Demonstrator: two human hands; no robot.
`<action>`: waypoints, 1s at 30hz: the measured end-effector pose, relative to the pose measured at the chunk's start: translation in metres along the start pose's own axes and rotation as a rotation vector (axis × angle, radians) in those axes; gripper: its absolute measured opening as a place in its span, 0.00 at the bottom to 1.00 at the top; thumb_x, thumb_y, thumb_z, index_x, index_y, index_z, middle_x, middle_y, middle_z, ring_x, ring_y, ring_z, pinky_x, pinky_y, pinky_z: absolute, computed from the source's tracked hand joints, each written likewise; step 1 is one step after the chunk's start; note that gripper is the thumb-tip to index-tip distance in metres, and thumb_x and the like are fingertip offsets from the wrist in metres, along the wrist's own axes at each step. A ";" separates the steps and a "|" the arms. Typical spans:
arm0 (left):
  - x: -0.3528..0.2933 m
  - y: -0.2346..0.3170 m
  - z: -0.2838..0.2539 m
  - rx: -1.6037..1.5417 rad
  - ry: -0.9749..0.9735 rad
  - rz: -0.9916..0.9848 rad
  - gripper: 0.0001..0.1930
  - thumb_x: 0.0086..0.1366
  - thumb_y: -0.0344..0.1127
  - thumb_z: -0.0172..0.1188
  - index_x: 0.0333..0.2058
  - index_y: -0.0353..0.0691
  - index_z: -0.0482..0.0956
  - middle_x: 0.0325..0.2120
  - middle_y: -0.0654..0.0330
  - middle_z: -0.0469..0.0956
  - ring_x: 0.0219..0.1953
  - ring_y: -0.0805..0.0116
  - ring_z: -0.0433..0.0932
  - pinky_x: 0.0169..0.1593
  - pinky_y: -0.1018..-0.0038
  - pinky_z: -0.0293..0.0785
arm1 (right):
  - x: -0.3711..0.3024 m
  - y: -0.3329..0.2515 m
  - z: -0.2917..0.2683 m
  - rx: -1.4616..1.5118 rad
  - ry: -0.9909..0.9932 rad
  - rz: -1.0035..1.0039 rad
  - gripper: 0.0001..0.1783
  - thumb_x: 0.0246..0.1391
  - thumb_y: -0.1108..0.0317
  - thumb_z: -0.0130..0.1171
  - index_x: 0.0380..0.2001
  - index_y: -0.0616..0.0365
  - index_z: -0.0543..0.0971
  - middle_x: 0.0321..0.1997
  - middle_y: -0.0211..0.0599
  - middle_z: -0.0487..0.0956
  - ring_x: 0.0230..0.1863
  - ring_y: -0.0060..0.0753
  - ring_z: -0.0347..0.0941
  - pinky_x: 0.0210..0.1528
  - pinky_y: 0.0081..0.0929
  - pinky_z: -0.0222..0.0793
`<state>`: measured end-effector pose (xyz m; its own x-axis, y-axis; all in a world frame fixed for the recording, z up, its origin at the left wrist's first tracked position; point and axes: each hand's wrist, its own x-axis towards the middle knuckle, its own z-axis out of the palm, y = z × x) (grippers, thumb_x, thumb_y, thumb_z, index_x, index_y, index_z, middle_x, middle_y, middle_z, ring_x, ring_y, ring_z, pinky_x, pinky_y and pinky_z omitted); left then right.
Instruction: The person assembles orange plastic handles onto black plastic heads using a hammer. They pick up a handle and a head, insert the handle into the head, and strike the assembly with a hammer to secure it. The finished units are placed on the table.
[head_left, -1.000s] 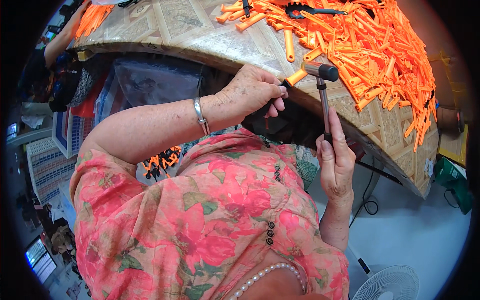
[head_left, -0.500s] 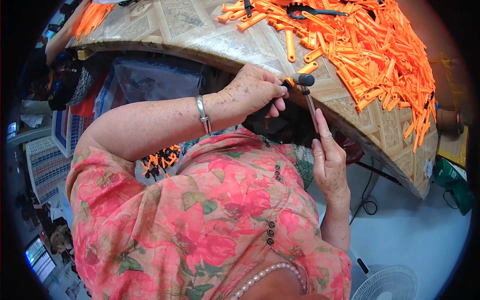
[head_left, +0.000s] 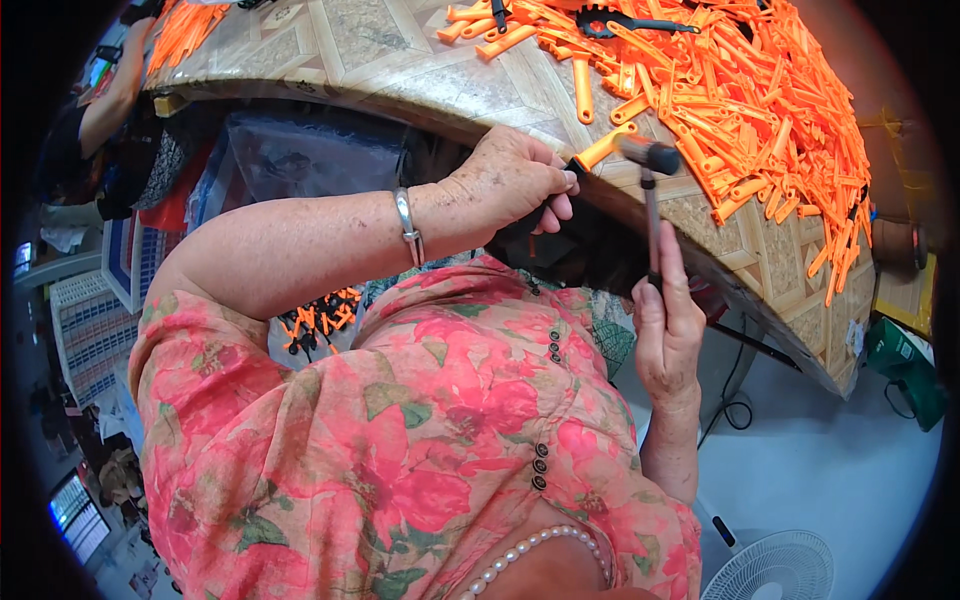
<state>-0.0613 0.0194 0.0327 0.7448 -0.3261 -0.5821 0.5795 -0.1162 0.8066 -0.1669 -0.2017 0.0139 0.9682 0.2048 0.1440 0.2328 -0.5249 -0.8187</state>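
Note:
Near the table edge, my left hand [head_left: 515,182] is closed around the black part of a utensil, most of it hidden by my fingers. From its black end an orange handle [head_left: 603,150] points away over the edge of the table. My right hand [head_left: 668,335] is wrapped round the shaft of a hammer [head_left: 650,210]. The dark hammer head [head_left: 650,155] is raised just right of the orange handle, apart from it and slightly blurred. A large heap of loose orange handles [head_left: 740,110] covers the table's right side.
A black slotted utensil [head_left: 630,22] lies on the heap of handles. The patterned table [head_left: 370,60] curves across the front. Below my left arm are black pieces with orange handles [head_left: 322,318]. A white fan [head_left: 775,565] stands lower right. Another person's arm [head_left: 118,95] is far left.
The hammer has moved right, from over the orange handle to beside it, uncovering more of the handle. My right hand shifted right with it. My left hand stays almost still.

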 end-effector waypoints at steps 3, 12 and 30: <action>0.001 0.000 0.001 0.002 0.002 0.005 0.07 0.65 0.32 0.56 0.32 0.34 0.80 0.19 0.64 0.78 0.18 0.78 0.76 0.22 0.83 0.72 | 0.002 0.004 0.008 -0.049 -0.005 -0.070 0.33 0.58 0.82 0.43 0.68 0.52 0.59 0.28 0.29 0.73 0.24 0.16 0.61 0.28 0.17 0.61; 0.001 0.000 0.001 0.027 0.008 0.016 0.07 0.65 0.32 0.56 0.32 0.35 0.80 0.19 0.64 0.78 0.18 0.78 0.76 0.23 0.83 0.72 | 0.002 -0.011 0.003 -0.028 -0.026 -0.054 0.33 0.57 0.83 0.43 0.67 0.54 0.60 0.59 0.42 0.74 0.28 0.17 0.66 0.34 0.18 0.66; -0.006 -0.021 -0.007 0.310 0.065 0.622 0.13 0.57 0.25 0.65 0.39 0.35 0.72 0.25 0.68 0.72 0.21 0.87 0.71 0.23 0.89 0.68 | 0.021 0.049 -0.091 0.195 0.726 0.444 0.32 0.61 0.71 0.49 0.67 0.62 0.57 0.46 0.33 0.72 0.30 0.18 0.64 0.26 0.18 0.63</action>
<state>-0.0755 0.0302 0.0179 0.9318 -0.3629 0.0004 -0.0751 -0.1917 0.9786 -0.1266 -0.2980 0.0273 0.8006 -0.5968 0.0533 -0.1354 -0.2668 -0.9542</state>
